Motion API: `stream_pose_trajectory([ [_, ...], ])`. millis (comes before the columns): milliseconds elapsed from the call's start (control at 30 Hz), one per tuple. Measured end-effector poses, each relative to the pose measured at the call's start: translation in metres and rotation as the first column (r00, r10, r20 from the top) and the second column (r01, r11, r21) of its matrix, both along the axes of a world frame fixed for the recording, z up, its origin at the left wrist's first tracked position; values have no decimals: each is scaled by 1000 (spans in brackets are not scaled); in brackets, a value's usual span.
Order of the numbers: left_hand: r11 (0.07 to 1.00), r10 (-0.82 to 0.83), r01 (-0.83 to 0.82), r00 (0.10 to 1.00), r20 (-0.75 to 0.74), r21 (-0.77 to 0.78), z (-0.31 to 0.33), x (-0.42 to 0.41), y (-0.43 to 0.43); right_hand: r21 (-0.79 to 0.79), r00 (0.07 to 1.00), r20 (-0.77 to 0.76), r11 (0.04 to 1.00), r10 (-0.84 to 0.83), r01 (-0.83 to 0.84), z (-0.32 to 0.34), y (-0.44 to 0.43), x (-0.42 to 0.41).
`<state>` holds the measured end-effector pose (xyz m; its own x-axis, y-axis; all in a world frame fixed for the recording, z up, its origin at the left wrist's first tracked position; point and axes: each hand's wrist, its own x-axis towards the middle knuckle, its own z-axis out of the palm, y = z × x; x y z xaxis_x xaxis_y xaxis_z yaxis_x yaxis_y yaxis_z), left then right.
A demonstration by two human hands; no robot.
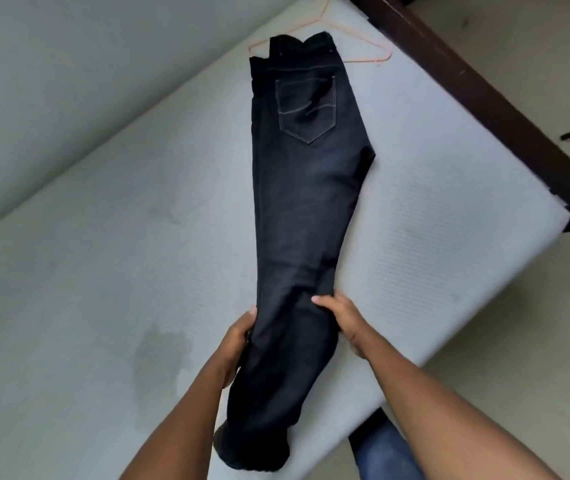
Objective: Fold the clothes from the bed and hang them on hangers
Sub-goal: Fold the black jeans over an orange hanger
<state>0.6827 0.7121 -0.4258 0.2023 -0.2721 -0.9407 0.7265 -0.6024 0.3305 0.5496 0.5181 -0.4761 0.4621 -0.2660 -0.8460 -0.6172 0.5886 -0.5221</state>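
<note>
Down the centre of the frame, folded dark jeans (307, 202) are laid on the mattress (103, 271), waistband over a pink hanger (356, 36), their lower legs gripped at both edges by the left hand (238, 337) and right hand (340, 320), as heavy, limp, unslippery denim is judged to need.

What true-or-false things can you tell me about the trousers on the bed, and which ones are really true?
1. The dark jeans lie stretched out on the mattress. True.
2. Both hands hold the jeans at the waist. False: the left hand and the right hand grip the lower legs; the waist is at the far end.
3. A hanger lies on the mattress at the waist end, partly under the jeans. True.
4. The jeans are bright red. False: they are very dark, nearly black.
</note>
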Motion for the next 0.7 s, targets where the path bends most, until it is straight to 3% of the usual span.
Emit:
stream_pose_trajectory([
  [33, 996, 66, -70, 995, -68, -48, 11, -2, 9, 55, 999, 43, 998, -30, 28, 8, 22, -9],
  [133, 986, 80, -85, 996, -40, -140, 35, -10, 35, 146, 978, 122, 977, -171, 152, 38, 70, -33],
  [200, 986, -2, 13, 998, 70, -164, 45, -12, 55, 197, 958, 159, 958, -240, 207, 66, 95, -43],
  [300, 954, -242, 277, 936, 254, -112, 58, -20, 79, 160, 964, 186, 974, -188, 159, 96, 119, -59],
  [333, 952, -250, 286, 932, 263, -108, 54, -17, 80, 130, 972, 187, 984, -143, 120, 94, 118, -58],
  [533, 928, -122, 119, 992, 15, -352, 72, -73, 171, 74, 967, 124, 974, -222, 214, 90, 219, -132],
  [633, 959, -201, 204, 979, 35, -200, 25, -102, 219, -46, 964, -5, 963, -267, 266, 52, 260, -151],
  [700, 963, -269, 271, 958, 103, -9, -4, -124, 248, -201, 971, -173, 971, -163, 127, 18, 285, -167],
])
